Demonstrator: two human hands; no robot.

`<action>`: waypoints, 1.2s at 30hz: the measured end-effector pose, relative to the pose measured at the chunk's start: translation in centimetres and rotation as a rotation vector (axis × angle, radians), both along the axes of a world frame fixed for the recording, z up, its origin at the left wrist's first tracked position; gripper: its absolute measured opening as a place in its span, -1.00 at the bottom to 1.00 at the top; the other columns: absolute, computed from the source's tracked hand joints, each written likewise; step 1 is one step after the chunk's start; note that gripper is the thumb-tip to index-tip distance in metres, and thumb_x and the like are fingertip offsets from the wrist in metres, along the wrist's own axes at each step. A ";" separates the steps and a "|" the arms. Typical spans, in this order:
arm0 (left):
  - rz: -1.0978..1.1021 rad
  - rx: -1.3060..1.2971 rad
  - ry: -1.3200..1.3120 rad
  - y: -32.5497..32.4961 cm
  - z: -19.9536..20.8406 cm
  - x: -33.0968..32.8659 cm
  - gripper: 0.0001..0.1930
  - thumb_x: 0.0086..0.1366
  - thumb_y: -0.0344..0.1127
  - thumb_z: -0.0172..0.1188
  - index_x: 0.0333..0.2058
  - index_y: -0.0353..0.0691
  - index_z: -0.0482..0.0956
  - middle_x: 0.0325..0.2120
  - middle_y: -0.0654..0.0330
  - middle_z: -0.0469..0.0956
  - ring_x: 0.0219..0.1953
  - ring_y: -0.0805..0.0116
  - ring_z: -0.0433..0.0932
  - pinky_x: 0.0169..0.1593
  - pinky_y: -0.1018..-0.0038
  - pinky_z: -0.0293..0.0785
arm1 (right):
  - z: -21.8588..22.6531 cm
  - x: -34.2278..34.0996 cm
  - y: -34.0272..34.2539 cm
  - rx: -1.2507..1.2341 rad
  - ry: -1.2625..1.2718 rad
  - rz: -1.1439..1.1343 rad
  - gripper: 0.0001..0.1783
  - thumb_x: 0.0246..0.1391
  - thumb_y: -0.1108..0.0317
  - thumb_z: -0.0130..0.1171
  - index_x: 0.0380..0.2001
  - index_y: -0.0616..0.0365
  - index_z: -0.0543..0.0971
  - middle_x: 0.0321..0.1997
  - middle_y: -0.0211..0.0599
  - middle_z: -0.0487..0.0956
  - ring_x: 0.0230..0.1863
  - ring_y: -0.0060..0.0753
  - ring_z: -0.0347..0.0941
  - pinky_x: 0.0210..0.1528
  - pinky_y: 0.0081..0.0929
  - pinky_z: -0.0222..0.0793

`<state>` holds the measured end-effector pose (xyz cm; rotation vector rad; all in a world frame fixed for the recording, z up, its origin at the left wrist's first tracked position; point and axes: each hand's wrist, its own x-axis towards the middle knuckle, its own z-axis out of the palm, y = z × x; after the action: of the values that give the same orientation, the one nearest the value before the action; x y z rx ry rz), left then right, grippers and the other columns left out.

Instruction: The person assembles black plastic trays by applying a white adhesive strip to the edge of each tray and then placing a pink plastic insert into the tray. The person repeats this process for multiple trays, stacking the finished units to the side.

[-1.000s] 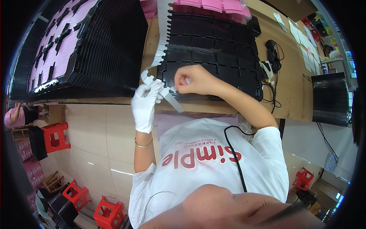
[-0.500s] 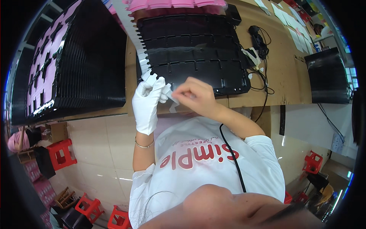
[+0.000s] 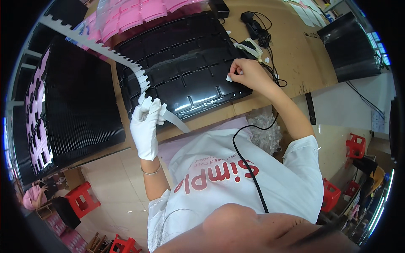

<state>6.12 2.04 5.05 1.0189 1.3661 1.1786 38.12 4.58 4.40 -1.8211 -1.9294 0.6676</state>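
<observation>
A white cotton glove covers my left hand, which is closed on a long white strip with toothed edges, probably a label strip. One length runs away up and left. A smooth, paler tail hangs off to the right of the fingers. My bare right hand pinches a small white piece, apparently a sticker, between thumb and fingers. It is over the right front part of a glossy black plastic tray with raised ridges. Whether the piece touches the tray, I cannot tell.
Tall stacks of black trays stand at the left, and another black stack at the far right. Pink trays lie behind. Black cables and a pale glove-like item rest on the brown tabletop.
My right hand has moved away from the left hand, out to the right over the tray, with the small white piece. My left hand keeps hold of the strip. The view has turned.
</observation>
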 end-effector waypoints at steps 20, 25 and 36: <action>-0.679 0.052 0.474 -6.6 -2.0 -5.1 -0.68 0.15 -0.25 0.35 -0.17 -0.32 0.61 -0.40 0.13 0.64 -0.45 0.56 0.56 -0.34 0.58 0.48 | -11.2 19.6 -24.9 -0.433 0.518 -0.603 -0.83 0.03 0.29 0.22 -0.36 0.14 0.55 -0.36 -0.44 0.57 -0.25 -0.56 0.47 -0.28 -0.54 0.37; -0.476 -0.158 0.873 -6.2 1.3 -9.4 -0.61 0.18 -0.02 0.31 -0.38 -0.32 0.64 -0.59 0.15 0.54 -0.62 0.43 0.45 -0.46 0.47 0.42 | -11.9 17.6 -28.2 -0.509 -1.062 -0.748 -0.61 0.00 0.26 0.25 -0.07 0.13 0.57 -0.05 0.04 0.57 0.00 0.06 0.48 0.02 -0.15 0.40; -0.214 0.358 0.794 15.2 3.3 -2.2 -0.63 0.32 -0.06 0.11 -0.22 -0.30 0.61 -0.35 0.04 0.62 -0.25 0.25 0.58 -0.12 0.40 0.45 | 7.0 -1.8 8.7 0.827 -0.016 0.267 -0.86 0.05 0.44 0.23 -0.29 0.17 0.59 -0.28 -0.27 0.58 -0.23 -0.26 0.53 -0.17 -0.44 0.45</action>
<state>3.91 17.23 8.31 1.9817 1.5997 0.8970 36.30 13.28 11.37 -1.0669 -2.0374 -0.0975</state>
